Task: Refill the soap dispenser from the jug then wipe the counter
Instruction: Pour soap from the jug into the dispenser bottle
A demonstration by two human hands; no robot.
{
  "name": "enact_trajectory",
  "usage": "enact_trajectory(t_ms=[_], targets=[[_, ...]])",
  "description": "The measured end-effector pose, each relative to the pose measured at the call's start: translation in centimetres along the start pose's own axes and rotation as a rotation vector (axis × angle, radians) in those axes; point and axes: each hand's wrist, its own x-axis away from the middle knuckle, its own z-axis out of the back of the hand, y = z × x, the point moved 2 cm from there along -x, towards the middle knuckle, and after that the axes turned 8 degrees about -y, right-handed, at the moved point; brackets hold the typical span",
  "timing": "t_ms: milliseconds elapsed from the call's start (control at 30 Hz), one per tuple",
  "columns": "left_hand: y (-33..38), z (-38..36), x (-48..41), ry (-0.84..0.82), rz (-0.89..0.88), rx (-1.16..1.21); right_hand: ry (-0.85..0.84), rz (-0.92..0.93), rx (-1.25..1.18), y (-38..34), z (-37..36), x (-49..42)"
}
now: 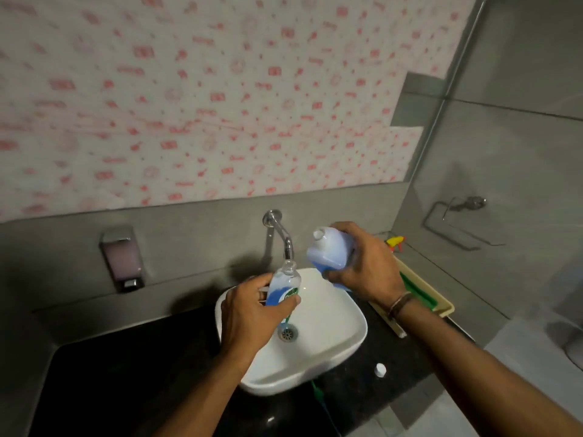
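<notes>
Over the white basin (328, 342), my left hand (252, 313) grips a clear soap dispenser bottle (285, 287) with a blue and green label. Its neck is open and points up beneath the tap. My right hand (366, 269) holds the blue-and-white refill jug (328, 250) raised and tilted, its open spout facing up and left, a little above and right of the bottle's mouth. No liquid is visibly flowing. A small white cap (380, 369) lies on the black counter (126, 383) right of the basin.
A chrome tap (280, 234) juts from the grey wall above the basin. A wall-mounted dispenser (121, 257) hangs at the left. A beige tray (432, 301) holding something green and a yellow-topped spray bottle (395, 241) sit at the right. A green item (317, 389) lies below the basin.
</notes>
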Motion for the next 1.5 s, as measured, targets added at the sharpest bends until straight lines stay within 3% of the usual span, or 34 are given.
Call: enact_trajectory(t_ms=[233, 533, 1500], targets=[[2.4, 2.8, -1.5, 0.028, -0.061, -0.004, -0.036, 0.122, 0.252, -4.5, 1.5, -3.2], [2.5, 4.5, -1.9, 0.087, -0.043, -0.048, -0.025, 0.195, 0.366, -7.0, 1.0, -4.1], [2.4, 6.2, -1.6, 0.112, -0.066, -0.018, -0.017, 0.319, 0.389, -9.7, 1.1, -5.0]])
